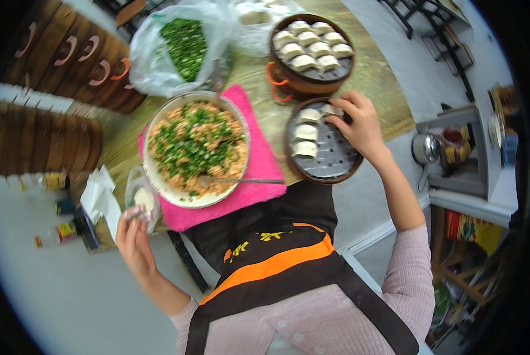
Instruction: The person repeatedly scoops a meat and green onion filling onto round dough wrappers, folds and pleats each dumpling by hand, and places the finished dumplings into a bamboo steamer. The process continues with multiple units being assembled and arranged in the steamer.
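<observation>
My right hand (360,124) pinches a pleated dumpling (333,110) at the upper right of a round steamer tray (322,181), whose perforated liner carries several more in a column at its left. My left hand (136,242) is raised near a clear plastic bag (134,184) holding pale dough wrappers (144,199); something small and whitish shows at its fingertips, too blurred to name. Between my hands, a wide enamel bowl (194,205) of minced filling topped with chopped green onion sits on a pink towel (258,191), with a metal spoon (247,180) resting in it.
Behind the tray stands a fuller steamer (311,86) of dumplings. A plastic bag (147,66) of chopped green onion lies beyond the bowl. Tall stacks of wooden steamers (69,49) rise at left. White paper (100,195) and a dark phone-like object (87,230) lie at the left edge.
</observation>
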`<state>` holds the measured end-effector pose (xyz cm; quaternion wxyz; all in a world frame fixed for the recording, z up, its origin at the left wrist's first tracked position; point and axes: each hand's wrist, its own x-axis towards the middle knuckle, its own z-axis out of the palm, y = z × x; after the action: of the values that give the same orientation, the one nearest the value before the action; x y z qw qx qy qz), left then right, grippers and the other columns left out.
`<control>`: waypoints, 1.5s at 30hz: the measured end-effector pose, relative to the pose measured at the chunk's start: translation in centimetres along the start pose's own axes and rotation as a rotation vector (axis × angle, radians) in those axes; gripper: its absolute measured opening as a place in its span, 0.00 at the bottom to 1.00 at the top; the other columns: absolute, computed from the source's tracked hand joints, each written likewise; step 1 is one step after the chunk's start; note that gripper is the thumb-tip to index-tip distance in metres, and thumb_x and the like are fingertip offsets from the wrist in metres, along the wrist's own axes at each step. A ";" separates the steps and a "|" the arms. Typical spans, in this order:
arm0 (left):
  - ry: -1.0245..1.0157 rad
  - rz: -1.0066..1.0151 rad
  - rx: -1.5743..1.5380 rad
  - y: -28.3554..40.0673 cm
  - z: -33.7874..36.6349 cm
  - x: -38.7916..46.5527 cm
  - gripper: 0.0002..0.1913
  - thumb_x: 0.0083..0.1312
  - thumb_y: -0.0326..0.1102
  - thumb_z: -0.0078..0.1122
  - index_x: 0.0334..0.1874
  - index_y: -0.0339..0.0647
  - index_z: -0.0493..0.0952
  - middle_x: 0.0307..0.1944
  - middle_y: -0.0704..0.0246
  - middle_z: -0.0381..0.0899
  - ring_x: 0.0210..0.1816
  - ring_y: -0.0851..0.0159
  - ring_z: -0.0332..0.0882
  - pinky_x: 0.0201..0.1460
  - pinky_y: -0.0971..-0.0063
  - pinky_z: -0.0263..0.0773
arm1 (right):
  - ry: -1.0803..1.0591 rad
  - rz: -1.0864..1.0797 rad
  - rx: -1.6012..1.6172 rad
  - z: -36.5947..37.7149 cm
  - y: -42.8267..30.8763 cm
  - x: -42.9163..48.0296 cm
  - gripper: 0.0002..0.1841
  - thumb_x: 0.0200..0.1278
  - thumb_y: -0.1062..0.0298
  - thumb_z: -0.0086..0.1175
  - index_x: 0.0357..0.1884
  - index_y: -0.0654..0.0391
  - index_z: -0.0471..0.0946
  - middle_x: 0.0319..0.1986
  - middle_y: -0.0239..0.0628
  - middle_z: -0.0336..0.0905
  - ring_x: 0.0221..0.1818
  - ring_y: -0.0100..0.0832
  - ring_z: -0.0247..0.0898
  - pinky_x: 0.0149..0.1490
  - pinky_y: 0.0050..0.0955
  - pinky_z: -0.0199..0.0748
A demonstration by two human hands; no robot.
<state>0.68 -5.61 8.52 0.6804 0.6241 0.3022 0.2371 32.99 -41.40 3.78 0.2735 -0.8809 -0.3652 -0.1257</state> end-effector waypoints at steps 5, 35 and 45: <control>0.264 0.310 1.088 -5.2 -3.4 4.0 0.11 0.62 0.22 0.50 0.44 0.29 0.79 0.38 0.57 0.80 0.40 0.50 0.79 0.49 0.66 0.73 | -0.198 0.089 0.499 -0.7 -7.9 -2.1 0.19 0.48 0.79 0.65 0.47 0.58 0.81 0.30 0.35 0.78 0.28 0.26 0.71 0.34 0.24 0.69; 0.380 0.428 1.160 -7.9 -2.8 5.3 0.11 0.55 0.22 0.57 0.41 0.27 0.75 0.46 0.54 0.76 0.48 0.46 0.73 0.53 0.59 0.67 | -0.122 -0.135 0.665 2.1 -17.6 -1.0 0.06 0.58 0.84 0.56 0.36 0.66 0.80 0.29 0.43 0.81 0.26 0.32 0.77 0.31 0.25 0.73; 0.027 -0.247 -0.611 -3.7 -1.0 -2.2 0.16 0.70 0.25 0.46 0.59 0.31 0.66 0.56 0.57 0.75 0.55 0.61 0.76 0.62 0.63 0.73 | -0.015 -0.461 0.596 2.1 -17.1 0.0 0.10 0.51 0.86 0.58 0.38 0.66 0.79 0.29 0.42 0.79 0.27 0.39 0.76 0.32 0.30 0.74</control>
<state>-1.71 -6.84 5.05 0.8556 0.3466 0.2998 0.2407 20.88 -30.22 8.75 0.4795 -0.6583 -0.5766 -0.0659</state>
